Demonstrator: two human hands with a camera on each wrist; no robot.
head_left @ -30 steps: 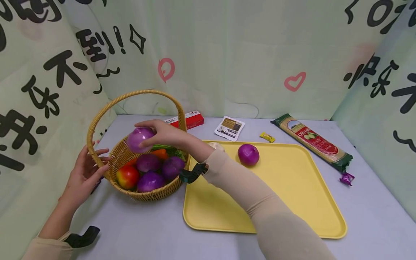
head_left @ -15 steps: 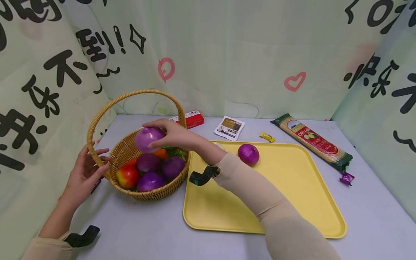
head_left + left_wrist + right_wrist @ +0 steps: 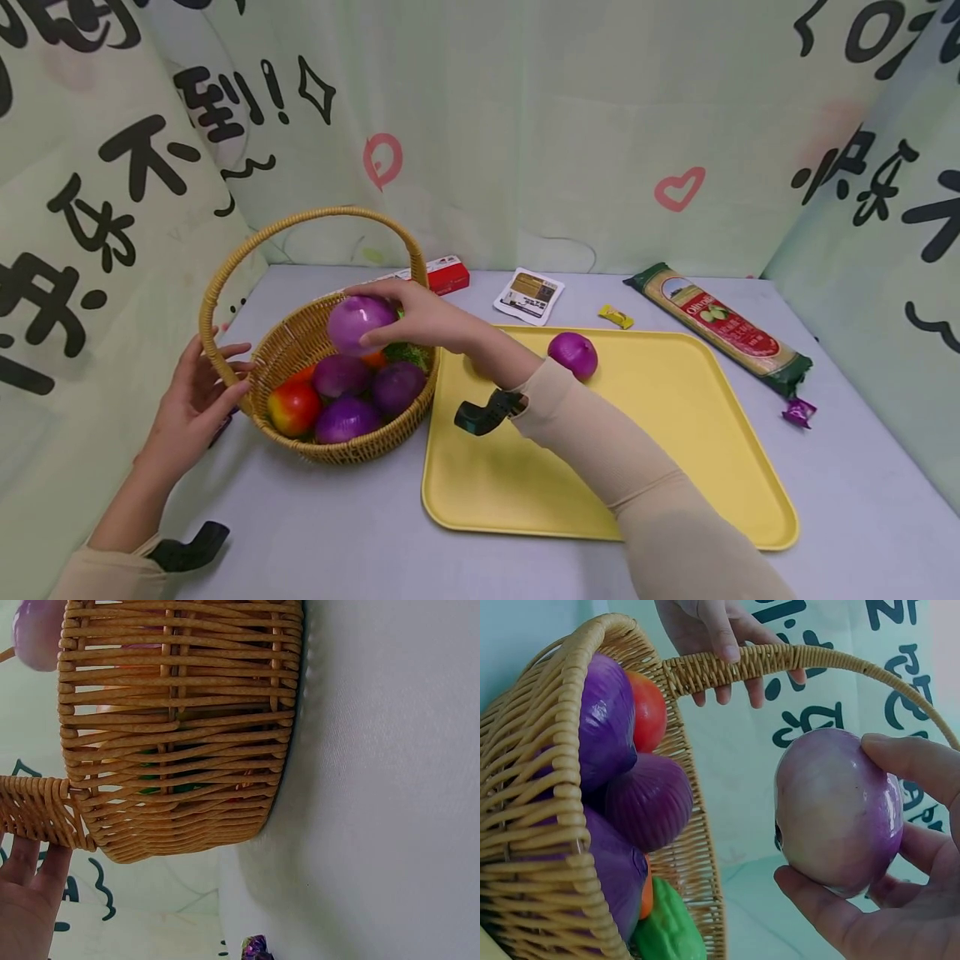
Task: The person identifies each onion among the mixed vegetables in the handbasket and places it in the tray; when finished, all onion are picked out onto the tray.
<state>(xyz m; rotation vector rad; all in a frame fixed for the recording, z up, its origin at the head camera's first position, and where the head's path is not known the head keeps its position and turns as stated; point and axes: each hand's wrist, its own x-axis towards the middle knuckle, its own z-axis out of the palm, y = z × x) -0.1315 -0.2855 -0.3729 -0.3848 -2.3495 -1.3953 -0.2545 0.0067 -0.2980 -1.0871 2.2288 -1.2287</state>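
Note:
My right hand (image 3: 416,312) pinches a shiny purple onion (image 3: 360,323) between thumb and fingers, above the wicker basket (image 3: 341,452). In the right wrist view the onion (image 3: 836,810) shows a pale, whitish side. At the basket's left side, my left hand (image 3: 197,408) grips the lower end of the arched handle (image 3: 212,312), thumb on one side and fingers on the other. Inside the basket lie several purple onions (image 3: 348,419), a red-yellow tomato-like fruit (image 3: 294,408), something orange and a green pepper (image 3: 671,922).
Right of the basket lies a yellow tray (image 3: 660,433) with another purple onion (image 3: 573,356) on it. Behind are a red box (image 3: 448,275), a white packet (image 3: 529,296) and a yellow candy (image 3: 616,316). A long pasta packet (image 3: 723,325) and a purple candy (image 3: 798,412) lie at right.
My right hand has moved right with the onion, from the basket's back left toward its back right. My left hand stays on the handle, and the basket has not moved.

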